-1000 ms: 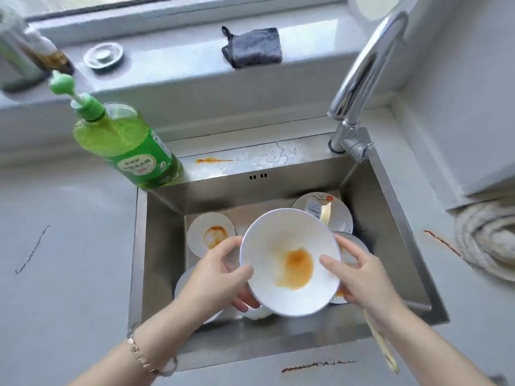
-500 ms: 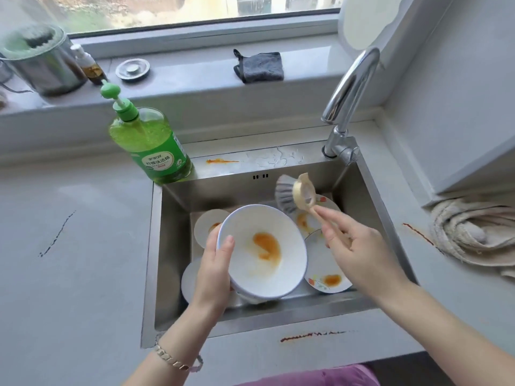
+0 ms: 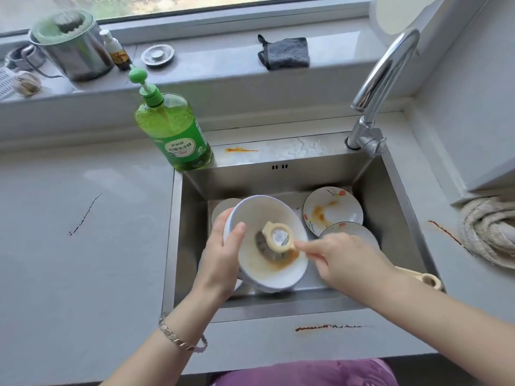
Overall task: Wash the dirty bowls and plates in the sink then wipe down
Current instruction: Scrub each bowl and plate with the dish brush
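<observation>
My left hand (image 3: pixel 223 254) grips the left rim of a white bowl (image 3: pixel 259 271) smeared with orange sauce, tilted over the steel sink (image 3: pixel 390 207). My right hand (image 3: pixel 342 260) holds a cream-handled dish brush (image 3: pixel 278 236) whose head presses into the bowl. The handle's end sticks out behind my right wrist. Two flowered plates lie in the sink at the right: one (image 3: pixel 333 211) stained orange, the other (image 3: pixel 348 231) partly hidden by my right hand. Another white dish (image 3: pixel 223 208) peeks out behind the bowl.
A green dish soap bottle (image 3: pixel 172 135) stands at the sink's back left corner, the chrome tap (image 3: pixel 381 87) at the back right. A grey cloth (image 3: pixel 284 52) lies on the windowsill. Orange streaks (image 3: pixel 328 327) mark the counter. A rolled towel (image 3: pixel 490 232) sits at right.
My right hand picked the brush out of the sink and brought its head down into the bowl. The sauce spot is now smeared. My left hand keeps holding the bowl.
</observation>
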### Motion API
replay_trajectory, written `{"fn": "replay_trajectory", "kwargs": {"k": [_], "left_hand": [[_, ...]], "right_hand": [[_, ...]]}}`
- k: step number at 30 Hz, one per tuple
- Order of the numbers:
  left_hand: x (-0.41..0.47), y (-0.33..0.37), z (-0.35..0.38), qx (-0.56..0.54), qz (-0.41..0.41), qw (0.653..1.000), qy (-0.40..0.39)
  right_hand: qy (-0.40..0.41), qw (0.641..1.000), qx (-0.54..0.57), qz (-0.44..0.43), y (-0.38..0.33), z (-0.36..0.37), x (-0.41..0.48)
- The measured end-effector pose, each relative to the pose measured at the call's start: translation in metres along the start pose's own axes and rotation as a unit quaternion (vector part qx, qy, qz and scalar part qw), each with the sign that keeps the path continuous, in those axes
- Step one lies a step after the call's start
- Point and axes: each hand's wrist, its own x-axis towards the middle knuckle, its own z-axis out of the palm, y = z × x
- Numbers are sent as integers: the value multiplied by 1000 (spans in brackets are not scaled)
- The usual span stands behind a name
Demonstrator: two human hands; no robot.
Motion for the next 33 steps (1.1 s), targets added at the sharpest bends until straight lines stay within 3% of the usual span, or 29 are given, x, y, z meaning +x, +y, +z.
{"fn": "replay_trajectory", "kwargs": {"k": [4,8,10,13,17,20,22,25,28,31,33], "left_hand": [[0,1,4,-22,-13,999,-22],[-6,-1,9,-15,-27,999,-31],[2,-6,-2,8,-30,1000,-3],[-2,-8,1,22,-31,999,-36],[-6,-8,4,7,-41,998,-42],[0,-10,-5,19,-37,999,-6],[-6,-9,2,9,-49,998,-38],[-8,-6,5,-14,-53,997,-49],[1,-3,-5,-21,-51,998,-11],[-5,-1,-2,-6,-79,995,-65],[-10,-1,-3,15,-88,992,-89]], "right_hand": [[-8,991,129,-39,-27,4,-10],[-2,1000,5,20,-5,4,9],[-36,998,41,6,-5,11,-6],[-23,991,134,-21,-25,13,-10],[-3,999,46,28,0,14,5],[-51,993,105,-9,-19,21,-17],[-24,988,155,-19,-28,18,-12],[17,995,100,22,-7,14,5],[-41,995,90,-3,-14,17,-9],[-36,988,143,-45,-31,11,-9],[-7,997,69,-38,-18,8,7]]}}
